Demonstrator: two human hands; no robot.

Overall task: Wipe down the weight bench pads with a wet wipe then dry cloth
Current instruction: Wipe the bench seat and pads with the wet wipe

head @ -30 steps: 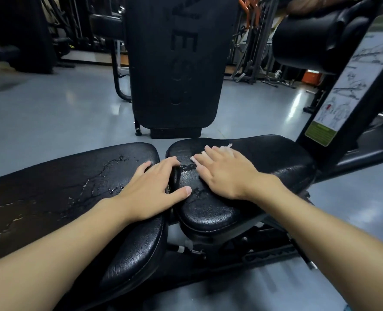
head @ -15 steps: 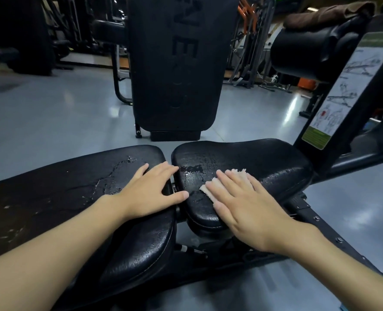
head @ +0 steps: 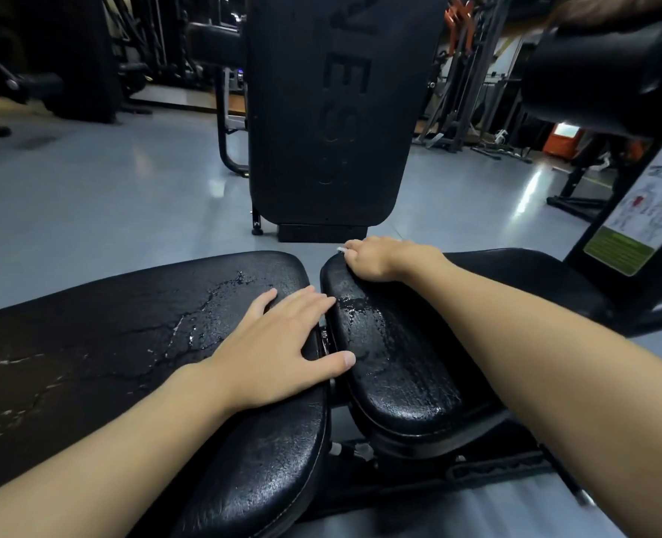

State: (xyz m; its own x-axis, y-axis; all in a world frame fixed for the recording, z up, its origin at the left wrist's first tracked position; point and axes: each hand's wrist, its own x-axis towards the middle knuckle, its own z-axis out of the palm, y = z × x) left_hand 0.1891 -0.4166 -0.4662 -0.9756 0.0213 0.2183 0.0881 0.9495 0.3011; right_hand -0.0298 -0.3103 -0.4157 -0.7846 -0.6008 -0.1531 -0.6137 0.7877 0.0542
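Two black bench pads lie side by side: a long cracked back pad (head: 127, 343) on the left and a glistening wet seat pad (head: 399, 363) on the right. My left hand (head: 279, 351) rests flat on the back pad's right end, its thumb reaching across the gap onto the seat pad. At the seat pad's far left corner, my right hand (head: 379, 258) curls over the edge and grips a white wet wipe (head: 341, 249). Only a small tip of the wipe shows past the fingers.
An upright black padded panel (head: 329, 110) on a metal frame stands just behind the bench. A machine column with an exercise chart (head: 647, 211) and a round black roller pad (head: 601, 67) rise at the right. Grey floor lies to the left.
My right hand moved with the wipe from the seat pad's near middle to its far left corner and curled over the edge. My left hand stayed in place.
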